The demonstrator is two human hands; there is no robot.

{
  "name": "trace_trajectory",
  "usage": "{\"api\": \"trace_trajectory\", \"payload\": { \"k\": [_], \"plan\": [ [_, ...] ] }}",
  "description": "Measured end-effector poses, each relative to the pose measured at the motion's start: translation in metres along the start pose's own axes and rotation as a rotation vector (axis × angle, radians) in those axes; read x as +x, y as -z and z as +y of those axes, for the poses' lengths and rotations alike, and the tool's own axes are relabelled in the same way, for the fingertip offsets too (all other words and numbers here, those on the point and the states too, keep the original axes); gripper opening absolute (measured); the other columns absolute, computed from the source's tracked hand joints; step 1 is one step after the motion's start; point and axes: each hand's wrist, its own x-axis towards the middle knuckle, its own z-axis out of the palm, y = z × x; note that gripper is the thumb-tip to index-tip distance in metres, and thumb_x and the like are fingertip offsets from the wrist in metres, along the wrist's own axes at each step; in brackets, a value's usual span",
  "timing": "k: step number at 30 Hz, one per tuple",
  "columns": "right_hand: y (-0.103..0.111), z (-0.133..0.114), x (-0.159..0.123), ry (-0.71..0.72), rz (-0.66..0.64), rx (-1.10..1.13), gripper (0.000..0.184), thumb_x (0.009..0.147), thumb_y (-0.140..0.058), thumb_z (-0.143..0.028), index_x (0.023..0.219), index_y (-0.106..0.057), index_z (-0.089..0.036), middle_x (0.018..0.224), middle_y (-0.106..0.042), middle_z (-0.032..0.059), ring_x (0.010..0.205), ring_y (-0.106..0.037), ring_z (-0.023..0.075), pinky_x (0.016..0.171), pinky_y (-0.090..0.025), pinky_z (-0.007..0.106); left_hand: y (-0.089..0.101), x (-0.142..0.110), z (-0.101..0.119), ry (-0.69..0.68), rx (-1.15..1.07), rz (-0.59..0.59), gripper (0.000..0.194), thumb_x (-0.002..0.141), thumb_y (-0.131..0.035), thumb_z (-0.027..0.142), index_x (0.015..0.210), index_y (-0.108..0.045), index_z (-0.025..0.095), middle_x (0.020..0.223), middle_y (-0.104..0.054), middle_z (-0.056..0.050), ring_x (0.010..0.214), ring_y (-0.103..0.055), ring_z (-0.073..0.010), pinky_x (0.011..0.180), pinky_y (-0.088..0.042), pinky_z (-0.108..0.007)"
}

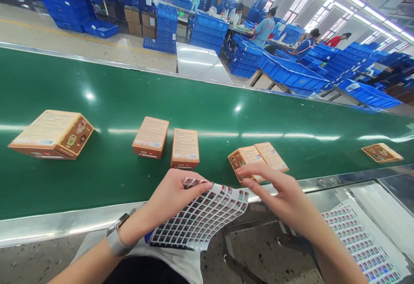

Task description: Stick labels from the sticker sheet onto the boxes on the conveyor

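Along the near edge of a long, flat green conveyor belt (113,180), my left hand (176,195) pinches the top of a flexible white sticker sheet (200,219), gridded with small, dark, shiny rectangles. The sheet curves down off the belt's near side, probably held by its edge so the printed face stays toward me and within reach. Over that same belt edge, my right hand (281,189) has thumb and fingers loosely parted before two brown-and-cream cardboard boxes (254,154). It partly covers them, so I cannot tell whether it touches one or carries anything tiny. Toward the belt's left end, three similar boxes (185,144) lie text panel up, perhaps for easy access; their print is too small to read. Beside the belt's near right side, my right forearm (326,241) partly hides a second white sticker sheet (362,241).
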Motion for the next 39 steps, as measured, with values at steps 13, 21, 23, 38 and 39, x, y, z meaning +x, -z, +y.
{"api": "trace_trajectory", "payload": {
  "k": [13, 21, 23, 38, 39],
  "plan": [
    [-0.026, -0.025, 0.006, 0.391, 0.044, -0.174, 0.014, 0.093, -0.058, -0.015, 0.09, -0.067, -0.025, 0.11, -0.073, 0.0053, 0.112, -0.064, 0.0245, 0.096, -0.052, 0.047, 0.003, -0.004, 0.001, -0.101, 0.131, 0.148, 0.022, 0.089, -0.063, 0.03, 0.076, -0.077, 0.02, 0.07, -0.076, 0.0, 0.069, -0.066, -0.0169, 0.063, -0.052, -0.027],
    [-0.055, 0.017, 0.069, -0.443, 0.16, 0.694, 0.035, 0.07, -0.075, -0.052, 0.082, -0.069, -0.02, 0.117, -0.071, 0.0115, 0.114, -0.063, 0.0267, 0.099, -0.049, 0.043, 0.013, 0.015, -0.017, -0.397, 0.577, -0.017, 0.012, 0.087, -0.07, 0.021, 0.078, -0.078, 0.024, 0.152, -0.048, -0.003, 0.146, -0.032, -0.0316, 0.119, -0.019, -0.062],
    [-0.07, 0.025, 0.081, -0.516, 0.197, 0.814, 0.041, 0.063, -0.078, -0.053, 0.082, -0.07, -0.018, 0.099, -0.075, 0.0102, 0.102, -0.068, 0.0255, 0.092, -0.052, 0.039, 0.009, 0.021, -0.018, -0.344, 0.594, -0.096, 0.013, 0.087, -0.07, 0.021, 0.076, -0.077, 0.022, 0.154, -0.043, -0.005, 0.148, -0.031, -0.0298, 0.122, -0.013, -0.06],
    [-0.076, 0.043, 0.077, -0.531, 0.424, 0.493, 0.034, 0.066, -0.071, -0.05, 0.079, -0.062, -0.02, 0.077, -0.071, 0.0063, 0.074, -0.066, 0.0229, 0.069, -0.051, 0.035, -0.02, 0.05, -0.006, -0.296, 0.571, -0.172, 0.018, 0.087, -0.071, 0.023, 0.07, -0.076, 0.017, 0.152, -0.044, -0.01, 0.147, -0.032, -0.0278, 0.125, -0.013, -0.052],
    [-0.076, 0.045, 0.077, -0.524, 0.445, 0.456, 0.034, 0.066, -0.071, -0.05, 0.08, -0.06, -0.021, 0.079, -0.071, 0.0069, 0.076, -0.066, 0.0236, 0.072, -0.051, 0.036, -0.022, 0.051, -0.006, -0.294, 0.573, -0.177, 0.019, 0.087, -0.071, 0.023, 0.068, -0.075, 0.017, 0.152, -0.044, -0.009, 0.147, -0.032, -0.0277, 0.125, -0.012, -0.052]
  ]
}}
